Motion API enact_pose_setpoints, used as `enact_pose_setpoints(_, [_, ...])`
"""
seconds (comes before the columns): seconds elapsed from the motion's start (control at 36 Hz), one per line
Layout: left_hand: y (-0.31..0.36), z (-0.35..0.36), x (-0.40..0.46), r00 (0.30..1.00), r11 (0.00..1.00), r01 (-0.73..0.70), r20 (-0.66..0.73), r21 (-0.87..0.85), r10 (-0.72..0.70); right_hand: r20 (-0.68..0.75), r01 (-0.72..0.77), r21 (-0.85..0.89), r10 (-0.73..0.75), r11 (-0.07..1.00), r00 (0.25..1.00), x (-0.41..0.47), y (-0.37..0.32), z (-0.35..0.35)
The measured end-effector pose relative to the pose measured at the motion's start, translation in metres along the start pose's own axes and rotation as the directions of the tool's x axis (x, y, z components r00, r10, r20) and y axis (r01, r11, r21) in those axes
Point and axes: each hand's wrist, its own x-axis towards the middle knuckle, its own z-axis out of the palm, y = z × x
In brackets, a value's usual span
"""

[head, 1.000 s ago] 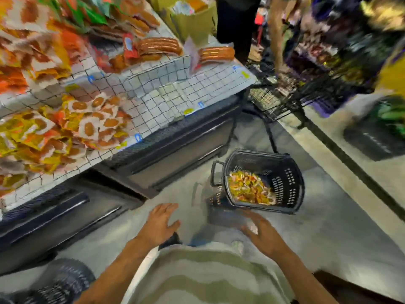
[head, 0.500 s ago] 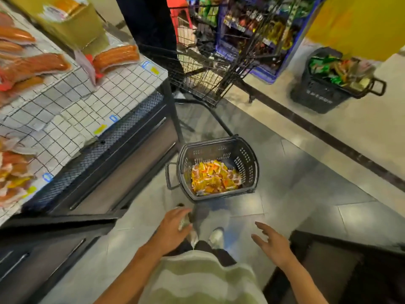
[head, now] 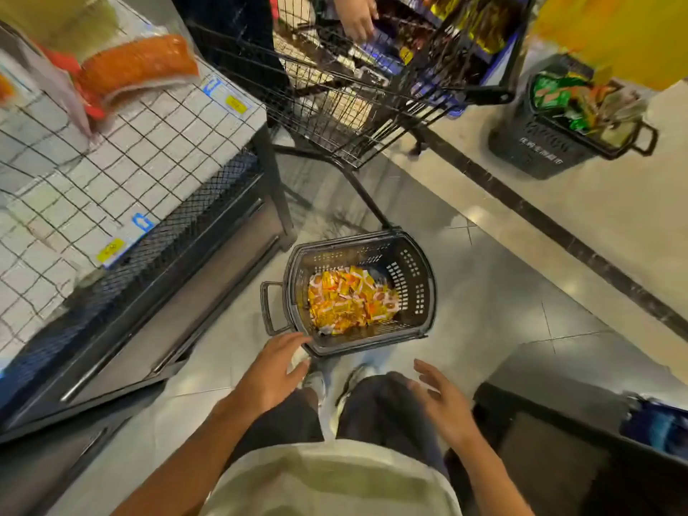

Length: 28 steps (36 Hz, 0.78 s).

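A black plastic shopping basket (head: 413,288) stands on the tiled floor in front of my feet. It holds several small orange and yellow packets (head: 350,301). My left hand (head: 273,370) hovers just short of the basket's near left corner, fingers loosely spread and holding nothing. My right hand (head: 443,400) is lower right of the basket, apart from it, fingers spread and empty. The basket's handle (head: 268,309) sticks out on its left side.
A chilled display case (head: 123,173) with a wire grid and a sausage pack (head: 137,67) runs along the left. A black wire trolley (head: 353,91) stands beyond the basket, another person's hand (head: 357,16) over it. A second filled basket (head: 569,121) stands far right. A dark cabinet (head: 580,452) lies at lower right.
The view has swung away from the display case towards the floor. Both hands have come closer to the basket, the left one now near its corner. The basket has stayed put.
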Motion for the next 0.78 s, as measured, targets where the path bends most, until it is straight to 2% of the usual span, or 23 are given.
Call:
enact_pose_setpoints(0.19, [-0.033, 0.015, 0.095, 0.998, 0.997, 0.068, 0.010, 0.031, -0.068, 0.045, -0.087, -0.014, 0.088, 0.996, 0.995, 0.088, -0.001, 0.011])
enact_pose_setpoints(0.33, [-0.070, 0.068, 0.172, 0.988, 0.987, 0.154, 0.007, -0.047, -0.154, 0.101, -0.120, -0.106, 0.131, 0.987, 0.986, 0.192, 0.030, 0.026])
enact_pose_setpoints(0.42, [-0.091, 0.111, 0.219, 0.988, 0.986, 0.152, 0.038, -0.073, -0.150, 0.126, -0.133, -0.155, 0.153, 0.979, 0.980, 0.265, 0.051, 0.036])
enact_pose_setpoints(0.53, [-0.125, 0.175, 0.276, 0.981, 0.989, 0.148, 0.122, 0.010, -0.148, 0.120, -0.102, -0.221, 0.130, 0.970, 0.984, 0.359, 0.085, 0.059])
enact_pose_setpoints(0.64, [-0.156, 0.234, 0.328, 0.957, 0.978, 0.165, 0.219, 0.130, -0.191, 0.134, -0.153, -0.224, 0.186, 0.963, 0.973, 0.445, 0.120, 0.087])
enact_pose_setpoints(0.78, [-0.186, 0.284, 0.369, 0.933, 0.954, 0.249, 0.225, 0.164, -0.282, 0.157, -0.059, -0.371, 0.125, 0.927, 0.980, 0.523, 0.158, 0.109])
